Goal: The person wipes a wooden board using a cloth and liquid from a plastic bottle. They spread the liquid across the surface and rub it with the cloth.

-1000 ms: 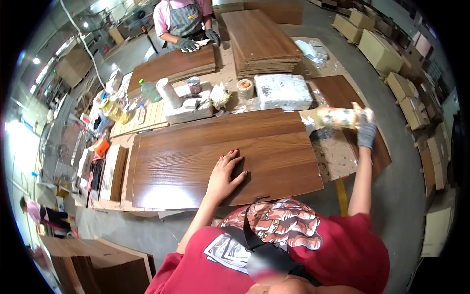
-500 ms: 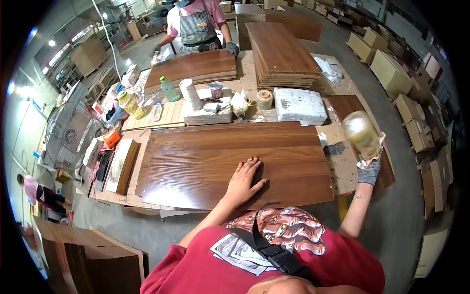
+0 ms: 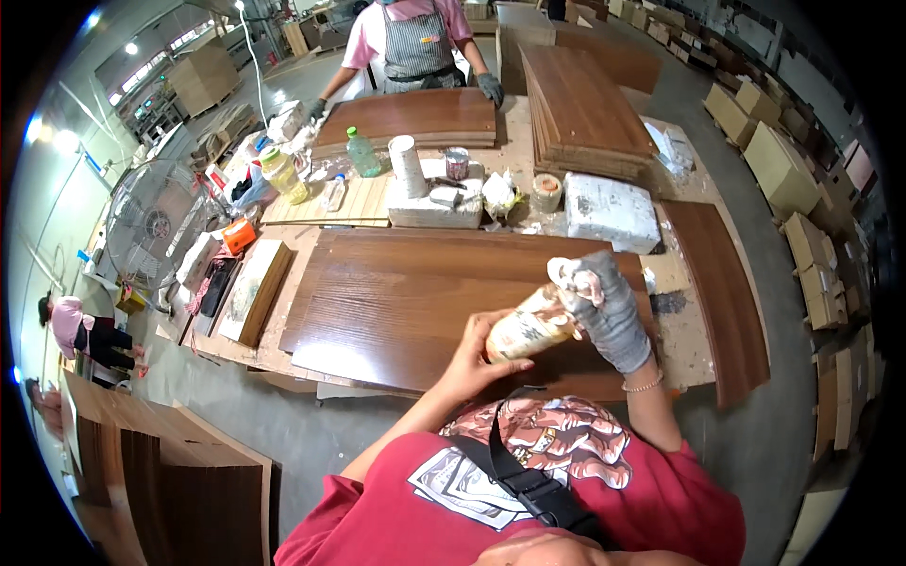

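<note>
Over the front board a pale, cream-coloured bottle (image 3: 525,332) lies tilted between my hands. My bare left hand (image 3: 472,363) wraps round its lower end, thumb along the near side. My right hand (image 3: 612,316), in a grey knit glove, is closed at the bottle's other end on a crumpled whitish rag (image 3: 572,275). Glove and rag hide that end of the bottle, so I cannot tell how firmly the right fingers touch it. Beneath both hands lies the dark brown wood-grain board (image 3: 396,292), its surface glossy at the near left.
Behind the board are a white wrapped block (image 3: 612,213), a tape roll (image 3: 546,191), a white cup (image 3: 407,167) and a green bottle (image 3: 362,154). Stacked boards (image 3: 590,104) stand at the back right. A person in gloves (image 3: 415,47) is across the table. A fan (image 3: 156,222) stands left.
My right hand has brought the bottle in from the right edge to above the board. My left hand has lifted off the board and taken hold of the bottle's lower end.
</note>
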`<state>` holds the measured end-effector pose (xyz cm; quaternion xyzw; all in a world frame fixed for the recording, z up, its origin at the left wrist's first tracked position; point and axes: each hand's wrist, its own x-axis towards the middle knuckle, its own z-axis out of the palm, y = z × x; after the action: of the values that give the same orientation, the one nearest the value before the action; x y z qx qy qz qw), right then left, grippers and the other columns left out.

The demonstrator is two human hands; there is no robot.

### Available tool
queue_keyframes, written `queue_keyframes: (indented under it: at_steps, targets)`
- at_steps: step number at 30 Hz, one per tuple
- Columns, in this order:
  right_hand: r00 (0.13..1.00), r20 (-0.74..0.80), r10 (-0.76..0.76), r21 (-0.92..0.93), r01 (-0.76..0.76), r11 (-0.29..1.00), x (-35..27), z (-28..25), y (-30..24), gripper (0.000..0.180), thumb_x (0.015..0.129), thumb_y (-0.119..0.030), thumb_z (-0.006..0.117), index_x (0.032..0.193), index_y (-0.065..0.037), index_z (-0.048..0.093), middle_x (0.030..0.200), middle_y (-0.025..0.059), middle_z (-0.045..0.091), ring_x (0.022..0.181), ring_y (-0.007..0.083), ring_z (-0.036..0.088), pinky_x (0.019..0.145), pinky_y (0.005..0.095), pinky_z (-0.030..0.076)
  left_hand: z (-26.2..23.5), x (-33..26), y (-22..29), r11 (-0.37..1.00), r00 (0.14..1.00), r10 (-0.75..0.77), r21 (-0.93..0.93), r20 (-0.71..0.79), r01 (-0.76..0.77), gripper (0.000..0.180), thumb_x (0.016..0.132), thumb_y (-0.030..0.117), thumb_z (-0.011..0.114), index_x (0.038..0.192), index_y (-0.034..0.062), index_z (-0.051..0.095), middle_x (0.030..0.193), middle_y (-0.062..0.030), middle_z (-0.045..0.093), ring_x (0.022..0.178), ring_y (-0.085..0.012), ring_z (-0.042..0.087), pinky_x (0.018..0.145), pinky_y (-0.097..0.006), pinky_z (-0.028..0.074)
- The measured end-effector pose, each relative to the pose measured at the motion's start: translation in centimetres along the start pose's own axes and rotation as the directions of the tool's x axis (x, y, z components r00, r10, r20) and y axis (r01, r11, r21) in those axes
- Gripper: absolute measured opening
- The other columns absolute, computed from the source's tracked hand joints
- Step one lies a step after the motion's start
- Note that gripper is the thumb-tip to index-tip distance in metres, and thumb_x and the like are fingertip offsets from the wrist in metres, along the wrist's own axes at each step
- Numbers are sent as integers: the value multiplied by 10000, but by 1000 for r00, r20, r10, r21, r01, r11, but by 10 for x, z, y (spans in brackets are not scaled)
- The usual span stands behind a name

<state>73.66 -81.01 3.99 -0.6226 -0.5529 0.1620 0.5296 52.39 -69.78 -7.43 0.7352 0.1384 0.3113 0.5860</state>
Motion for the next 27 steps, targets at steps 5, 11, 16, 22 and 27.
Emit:
queue_keyframes:
  at_steps: [5, 11, 16, 22, 27]
  targets:
    - [975, -148, 166, 356, -104, 929, 12, 12, 38, 427, 1041, -346, 602, 1348, -54, 548, 1241, 55, 619, 1114, 165, 585, 977, 312, 484, -35, -15, 24, 982, 986, -14, 184, -165, 45, 807, 694, 108, 929, 1406, 47, 554, 1226, -113, 524, 1164, -252, 554, 1029, -362, 458]
    - [937, 169, 305, 972, -108, -207, -5, 36, 120, 479, 1051, -452, 524, 1384, -108, 565, 1298, 103, 659, 1154, 295, 660, 906, 459, 611, -67, -44, 39, 949, 967, -23, 298, -255, 101, 771, 679, 130, 935, 1368, 36, 601, 1137, -103, 587, 1074, -234, 499, 995, -363, 432]
    - [985, 106, 135, 994, -108, 9, -5, 64, 120, 534, 1099, -458, 296, 1431, -82, 478, 1445, 143, 540, 1339, 318, 522, 1171, 494, 405, -66, -45, 58, 902, 979, -14, 421, -201, 99, 730, 672, 121, 921, 1332, 19, 627, 1139, -147, 648, 1055, -253, 476, 993, -387, 417]
    - [982, 188, 18, -177, 16, 984, 13, 75, 113, 427, 1075, -338, 331, 1275, -35, 554, 1296, 125, 607, 1240, 264, 564, 1153, 397, 403, -65, -37, 61, 873, 977, -25, 471, -213, 125, 717, 667, 100, 893, 1336, 50, 643, 1092, -126, 491, 1000, -262, 510, 938, -360, 460]
    - [963, 229, 141, 970, -214, -113, -2, 93, 151, 431, 1014, -365, 433, 1350, -125, 557, 1349, 81, 604, 1257, 254, 560, 1093, 414, 417, -72, -31, 67, 854, 983, -40, 505, -181, 128, 709, 672, 90, 877, 1342, 68, 646, 1100, -139, 481, 987, -268, 509, 931, -364, 468]
